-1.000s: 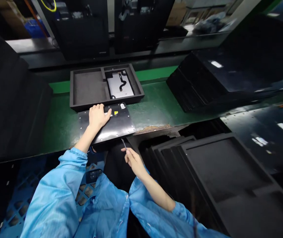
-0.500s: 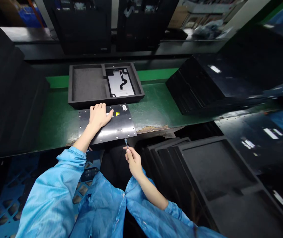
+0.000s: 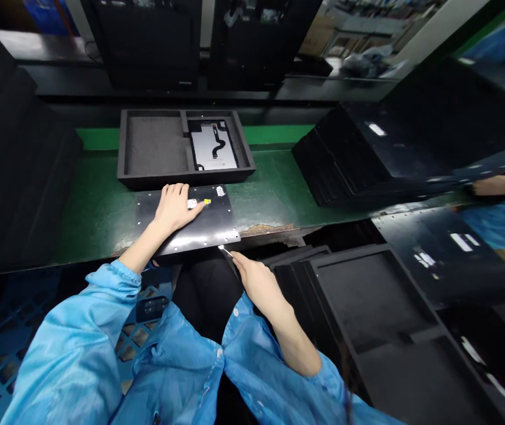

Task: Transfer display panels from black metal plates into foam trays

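A dark flat panel [image 3: 210, 224] with small screws along its rim, a yellow sticker and white labels lies at the front edge of the green bench. My left hand [image 3: 171, 208] rests flat on the panel's upper middle, fingers stretched out and thumb to the right. Just below the panel's front right edge, my right hand [image 3: 256, 276] grips a small metal pry tool [image 3: 225, 250]. The flat tip of this tool is at the panel's edge; whether it touches cannot be told. Behind the panel stands a grey foam tray [image 3: 155, 176] with a silver-backed screen module [image 3: 212, 145] in its right compartment.
Stacked black panels or trays [image 3: 345, 153] stand on the bench [image 3: 274, 177] to the right. More foam trays [image 3: 376, 295] lean at my lower right. A tall dark stack [image 3: 9, 159] rises on the left. A co-worker's hand [image 3: 500, 185] shows at the far right.
My right hand has turned and shifted right, bringing the pry tool's tip nearer the panel's front edge. My left hand stays on the panel. The co-worker's hand has come further into view.
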### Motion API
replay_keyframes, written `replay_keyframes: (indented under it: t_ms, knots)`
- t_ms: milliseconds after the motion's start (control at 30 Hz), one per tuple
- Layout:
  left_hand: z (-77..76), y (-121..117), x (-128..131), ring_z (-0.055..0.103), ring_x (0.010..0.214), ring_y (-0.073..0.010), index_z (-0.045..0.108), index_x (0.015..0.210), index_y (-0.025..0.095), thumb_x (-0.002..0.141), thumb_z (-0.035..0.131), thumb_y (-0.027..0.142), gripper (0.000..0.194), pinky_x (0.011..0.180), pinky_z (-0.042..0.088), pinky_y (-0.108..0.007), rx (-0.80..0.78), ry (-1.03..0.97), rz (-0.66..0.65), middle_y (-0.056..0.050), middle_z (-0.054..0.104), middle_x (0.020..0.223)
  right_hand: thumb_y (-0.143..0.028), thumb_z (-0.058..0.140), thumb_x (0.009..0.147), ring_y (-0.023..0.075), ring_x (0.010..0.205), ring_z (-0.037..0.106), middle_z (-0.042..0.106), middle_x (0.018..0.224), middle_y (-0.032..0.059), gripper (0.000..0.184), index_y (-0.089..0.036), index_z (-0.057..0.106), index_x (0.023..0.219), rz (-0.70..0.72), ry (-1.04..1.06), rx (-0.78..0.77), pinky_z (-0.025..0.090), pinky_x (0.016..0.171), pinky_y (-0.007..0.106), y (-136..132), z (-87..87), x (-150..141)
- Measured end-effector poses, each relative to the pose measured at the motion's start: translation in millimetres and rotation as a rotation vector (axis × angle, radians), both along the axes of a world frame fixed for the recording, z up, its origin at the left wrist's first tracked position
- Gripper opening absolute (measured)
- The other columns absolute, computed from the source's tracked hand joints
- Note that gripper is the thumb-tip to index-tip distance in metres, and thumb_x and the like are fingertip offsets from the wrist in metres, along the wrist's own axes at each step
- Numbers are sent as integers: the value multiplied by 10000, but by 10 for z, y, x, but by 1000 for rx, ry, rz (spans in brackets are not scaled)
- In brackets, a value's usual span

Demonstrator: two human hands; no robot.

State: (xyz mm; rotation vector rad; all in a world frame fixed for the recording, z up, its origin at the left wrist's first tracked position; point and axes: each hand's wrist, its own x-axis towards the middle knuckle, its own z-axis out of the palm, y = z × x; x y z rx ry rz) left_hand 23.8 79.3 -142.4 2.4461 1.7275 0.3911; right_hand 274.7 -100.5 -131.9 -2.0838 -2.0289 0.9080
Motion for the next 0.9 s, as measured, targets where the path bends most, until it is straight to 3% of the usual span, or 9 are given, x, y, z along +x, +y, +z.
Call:
replay_keyframes:
  t_ms: [67, 133, 233, 333, 400, 533, 633, 733, 900]
  knots:
    - [67, -185, -61, 238, 1675, -474, 387, 1702, 130, 973, 526, 815, 1010, 1336, 178, -748, -71, 25, -172, -239, 279, 1807, -366, 346, 1181, 294, 963, 805, 834, 1113, 93, 436, -342, 680, 1461, 95, -187, -28, 546, 840, 360, 83, 235, -17]
    - [130, -403, -116, 102, 1701, -512, 299, 1754, 216, 887, 639, 861, 1133, 1300, 147, -840, -120, 114, -302, -187, 152, 1851, -331, 371, 1175, 303, 962, 809, 833, 1083, 97, 401, -329, 698, 1408, 176, -284, -18, 538, 815, 350, 159, 396, -44]
    - [180, -708, -149, 320, 1632, -531, 417, 1704, 163, 953, 711, 676, 956, 1237, 388, -793, -61, 265, -383, -233, 351, 1776, -302, 397, 1166, 318, 958, 814, 830, 1048, 105, 360, -294, 732, 1296, 231, -354, -5, 530, 787, 343, 240, 513, -61]
    - [180, -918, -130, 625, 1428, -452, 607, 1553, 102, 1097, 521, 273, 494, 1010, 653, -596, 86, 393, -516, -237, 586, 1610, -317, 392, 1176, 306, 947, 819, 832, 1044, 103, 357, -285, 737, 1264, 249, -391, 5, 532, 790, 334, 270, 557, -35]
    - [205, -984, -125, 695, 1347, -407, 658, 1485, 89, 1063, 423, 72, 483, 942, 688, -527, 240, 439, -574, -207, 647, 1551, -341, 380, 1185, 294, 950, 820, 833, 1050, 103, 371, -282, 736, 1276, 280, -419, 26, 541, 805, 333, 285, 579, -20]
    - [448, -919, -163, 723, 1315, -344, 649, 1468, 84, 1066, 445, 61, 451, 968, 677, -463, 431, 362, -495, -178, 671, 1528, -509, 441, 1170, 304, 1035, 809, 825, 1151, 112, 398, -275, 701, 1359, 397, -369, 176, 570, 884, 367, 438, 577, -160]
    - [727, -775, -167, 758, 1242, -277, 664, 1397, 138, 1121, 450, 180, 352, 826, 646, -364, 344, 288, -424, -137, 754, 1417, -588, 569, 1109, 327, 1136, 784, 803, 1261, 146, 541, -259, 604, 1536, 509, -277, 264, 570, 969, 394, 735, 481, -436]
    - [946, -670, -131, 787, 1112, -238, 685, 1265, 197, 1148, 436, 270, 285, 662, 529, -319, 242, 243, -352, -87, 810, 1271, -632, 645, 1060, 368, 1245, 740, 755, 1384, 189, 685, -244, 561, 1619, 614, -245, 299, 544, 1064, 431, 1108, 352, -665]
    - [1084, -630, -118, 795, 1036, -251, 698, 1192, 239, 1148, 444, 336, 275, 613, 424, -329, 193, 214, -281, -69, 818, 1233, -737, 806, 896, 414, 1335, 679, 671, 1534, 177, 897, -283, 573, 1633, 811, -193, 364, 517, 1127, 480, 1495, 234, -700]
